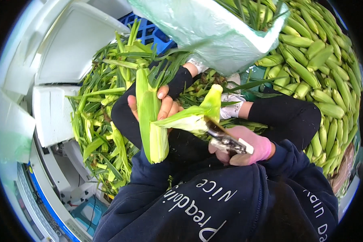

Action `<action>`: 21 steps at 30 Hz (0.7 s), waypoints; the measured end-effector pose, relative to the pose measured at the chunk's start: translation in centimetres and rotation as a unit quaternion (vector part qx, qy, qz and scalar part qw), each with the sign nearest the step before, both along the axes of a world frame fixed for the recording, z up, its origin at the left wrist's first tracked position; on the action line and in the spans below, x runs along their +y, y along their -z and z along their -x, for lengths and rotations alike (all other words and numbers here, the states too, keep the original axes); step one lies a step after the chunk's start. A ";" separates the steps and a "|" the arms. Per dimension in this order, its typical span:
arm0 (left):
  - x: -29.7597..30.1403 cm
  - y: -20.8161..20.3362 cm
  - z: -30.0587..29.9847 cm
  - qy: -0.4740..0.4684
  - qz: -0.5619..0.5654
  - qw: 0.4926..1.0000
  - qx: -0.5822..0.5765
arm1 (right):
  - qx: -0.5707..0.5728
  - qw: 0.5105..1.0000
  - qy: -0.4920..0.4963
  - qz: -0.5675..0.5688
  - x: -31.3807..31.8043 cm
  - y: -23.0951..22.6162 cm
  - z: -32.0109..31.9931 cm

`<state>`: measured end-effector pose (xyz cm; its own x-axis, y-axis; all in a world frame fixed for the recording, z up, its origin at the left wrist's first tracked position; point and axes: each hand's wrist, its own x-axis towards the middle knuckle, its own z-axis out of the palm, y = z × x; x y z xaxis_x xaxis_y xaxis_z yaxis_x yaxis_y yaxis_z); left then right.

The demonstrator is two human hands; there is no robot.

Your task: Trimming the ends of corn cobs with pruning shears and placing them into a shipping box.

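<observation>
My left hand (167,104), bare, curls its fingers around an ear of corn (149,121) in its green husk. The ear stands nearly upright, with long leaves at its upper end. A pale husk leaf (185,121) peels away from the ear toward the right, with a cut stem end (214,94) standing up from it. My right hand (250,145), in a pink glove, is closed on a bladed hand tool with a dark blade and a pale metal handle (228,142). The blade touches the peeled husk. Whether it is a knife or shears I cannot tell.
A heap of stripped husks (105,141) lies at my left, beside white foam boxes (54,115). Ahead stands a plastic-lined container (213,36) with leaves in it, next to a blue crate (161,42). Many ears of corn (330,80) are piled at the right.
</observation>
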<state>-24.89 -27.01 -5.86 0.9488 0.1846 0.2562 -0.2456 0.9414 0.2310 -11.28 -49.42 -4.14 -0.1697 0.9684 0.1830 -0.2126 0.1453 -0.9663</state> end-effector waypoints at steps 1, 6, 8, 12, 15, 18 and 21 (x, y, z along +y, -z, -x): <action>-0.4 -0.9 1.2 -0.039 0.014 0.995 0.089 | 0.039 0.995 -0.042 0.080 -0.3 -0.2 -0.2; -1.1 0.5 4.7 -0.004 0.098 0.953 0.288 | 0.191 0.966 0.003 0.173 0.9 -0.3 0.6; -1.0 0.1 5.0 0.053 0.149 0.945 0.285 | -0.009 0.998 0.046 0.051 1.9 -0.5 0.3; -0.7 -1.8 5.7 -0.014 -0.102 0.921 0.375 | 0.180 0.969 0.133 0.108 0.7 -0.2 1.2; 1.2 -0.6 8.9 -0.061 -0.276 0.850 0.446 | 0.316 0.890 0.326 0.044 0.1 0.1 0.7; 1.5 -0.8 9.4 -0.121 -0.342 0.829 0.426 | 0.164 0.893 0.388 0.161 0.1 0.1 -1.1; -0.4 -1.5 6.7 -0.269 -0.440 0.729 0.451 | -0.359 0.860 0.186 0.313 -0.6 3.0 -1.8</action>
